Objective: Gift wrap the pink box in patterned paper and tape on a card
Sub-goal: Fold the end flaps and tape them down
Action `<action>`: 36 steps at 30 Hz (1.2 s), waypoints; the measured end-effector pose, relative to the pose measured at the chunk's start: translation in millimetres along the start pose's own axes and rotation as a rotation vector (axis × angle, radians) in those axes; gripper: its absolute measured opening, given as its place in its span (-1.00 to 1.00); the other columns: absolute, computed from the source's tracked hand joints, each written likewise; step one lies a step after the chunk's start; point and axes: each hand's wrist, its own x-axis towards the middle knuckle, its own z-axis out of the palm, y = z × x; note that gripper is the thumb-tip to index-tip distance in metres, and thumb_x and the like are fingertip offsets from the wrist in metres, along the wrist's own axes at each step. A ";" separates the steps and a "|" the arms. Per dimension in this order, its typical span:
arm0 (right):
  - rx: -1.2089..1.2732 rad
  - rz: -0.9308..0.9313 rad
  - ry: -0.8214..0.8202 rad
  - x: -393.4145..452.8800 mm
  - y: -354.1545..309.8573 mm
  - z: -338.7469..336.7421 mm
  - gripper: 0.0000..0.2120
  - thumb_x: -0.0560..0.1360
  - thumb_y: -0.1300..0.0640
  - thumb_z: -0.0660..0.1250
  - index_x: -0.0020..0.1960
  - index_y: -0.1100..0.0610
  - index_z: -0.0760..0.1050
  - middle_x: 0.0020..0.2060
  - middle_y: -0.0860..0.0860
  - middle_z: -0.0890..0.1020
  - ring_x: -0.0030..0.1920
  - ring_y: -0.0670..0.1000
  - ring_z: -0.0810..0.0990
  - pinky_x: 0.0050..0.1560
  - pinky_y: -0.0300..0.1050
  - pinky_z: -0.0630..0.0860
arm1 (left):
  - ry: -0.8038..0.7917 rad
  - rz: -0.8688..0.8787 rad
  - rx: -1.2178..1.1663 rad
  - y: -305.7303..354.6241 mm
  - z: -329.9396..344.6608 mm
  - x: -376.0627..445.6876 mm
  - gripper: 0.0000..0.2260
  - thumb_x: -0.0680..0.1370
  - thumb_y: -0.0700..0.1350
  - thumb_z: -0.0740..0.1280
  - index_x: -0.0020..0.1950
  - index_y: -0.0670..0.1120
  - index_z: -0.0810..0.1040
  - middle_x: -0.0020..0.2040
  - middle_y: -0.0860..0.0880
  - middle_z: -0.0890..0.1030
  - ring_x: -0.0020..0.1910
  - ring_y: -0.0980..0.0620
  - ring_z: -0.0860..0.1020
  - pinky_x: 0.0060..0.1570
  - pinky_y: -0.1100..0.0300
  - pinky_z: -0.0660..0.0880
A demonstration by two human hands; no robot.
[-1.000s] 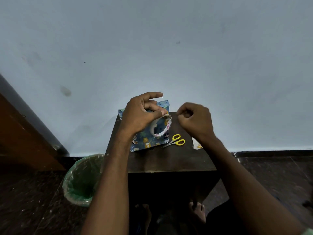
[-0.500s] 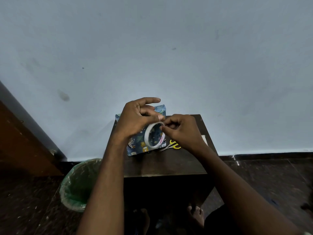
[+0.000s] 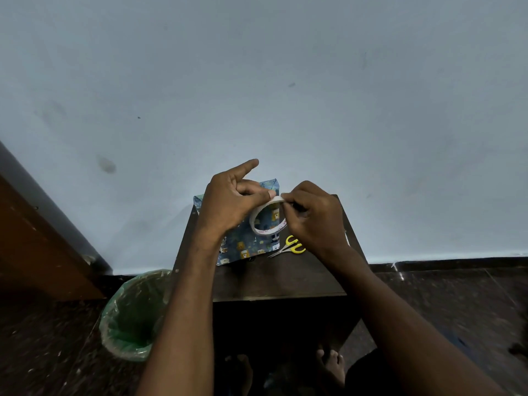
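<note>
Above the desk, the left hand holds a tape roll upright while the right hand pinches its top edge. Wrapped box and scissors lie beneath; a bin stands left.

Dark wooden table, wrapped box, yellow scissors

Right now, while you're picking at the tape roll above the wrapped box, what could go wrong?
1. The right hand is picking at the edge of the tape roll, which the left hand holds; the tape might tear off crooked or stick to itself.
2. Neither hand holds the wrapped box, so its paper folds could loosen.
3. The yellow scissors lie just under the right wrist and could get knocked off the small table.
</note>
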 end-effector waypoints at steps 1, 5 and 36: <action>-0.029 -0.023 0.030 0.1 -0.9 -1.4 -0.89 0.44 0.37 0.48 -0.12 0.20 0.72 -0.28 0.02 0.59 -0.34 0.00 0.54 -0.27 -0.44 0.30 | -0.007 -0.006 -0.010 0.2 -0.6 -0.1 -0.35 0.46 -0.10 0.65 0.51 -0.04 0.54 -0.03 0.08 0.79 0.16 0.18 0.71 0.44 -0.03 0.51; -0.068 -0.074 0.062 2.2 -2.0 -2.9 -0.87 0.46 0.37 0.47 -0.05 0.22 0.73 -0.22 0.05 0.64 -0.26 0.02 0.59 -0.24 -0.35 0.35 | 0.010 0.018 0.045 -0.9 -0.1 -1.0 -0.32 0.48 -0.13 0.64 0.56 -0.01 0.49 0.02 0.12 0.78 0.16 0.20 0.70 0.40 -0.05 0.54; 0.348 0.255 0.017 35.2 -33.1 32.5 -0.53 0.46 0.41 0.32 0.33 0.14 0.54 -0.04 -0.02 0.72 -0.03 -0.06 0.71 0.00 -0.10 0.66 | 0.126 0.146 0.092 -2.9 -0.5 -7.1 -0.55 0.49 -0.35 0.48 0.29 0.07 0.68 0.55 0.12 0.46 0.12 0.25 0.69 0.06 0.20 0.65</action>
